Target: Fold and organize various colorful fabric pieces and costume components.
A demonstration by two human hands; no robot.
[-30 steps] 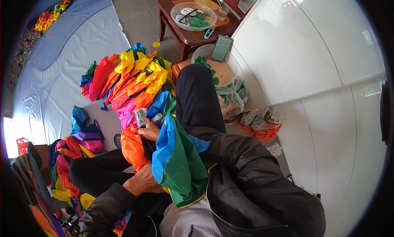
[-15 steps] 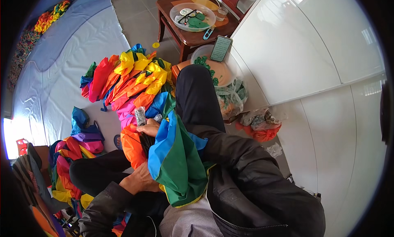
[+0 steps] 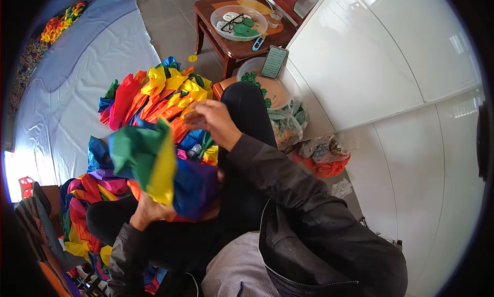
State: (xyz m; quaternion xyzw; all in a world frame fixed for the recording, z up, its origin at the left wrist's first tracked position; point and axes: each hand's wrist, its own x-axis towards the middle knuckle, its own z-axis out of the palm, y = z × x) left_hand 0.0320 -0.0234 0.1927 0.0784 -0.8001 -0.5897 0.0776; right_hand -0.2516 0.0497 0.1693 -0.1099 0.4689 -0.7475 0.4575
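My left hand (image 3: 150, 210) is closed on a piece of rainbow-coloured cloth (image 3: 139, 155), whose green, yellow, blue and purple panels stand up over my lap, partly blurred. The cloth hides some of the left fingers. My right hand (image 3: 215, 123) is raised above my knee with its fingers loosely stretched and nothing visible in them. Below and beyond it lies a big heap of bright cloth (image 3: 162, 93) in red, orange, yellow, blue and green. A small clear plastic bundle (image 3: 195, 151) rests on the near part of that heap.
More coloured cloth (image 3: 85, 209) is piled at my left. A wooden chair (image 3: 213, 9) bears a clear tub (image 3: 239, 37) with glasses and green pieces. Nearer stand a basin (image 3: 280, 93) of green pieces, a phone (image 3: 274, 62) and plastic bags (image 3: 324, 166). A white panel (image 3: 370, 75) rises at right.
My right hand has left the cloth and risen toward the far heap. The held cloth has swung up and left in my left hand, now showing yellow and purple.
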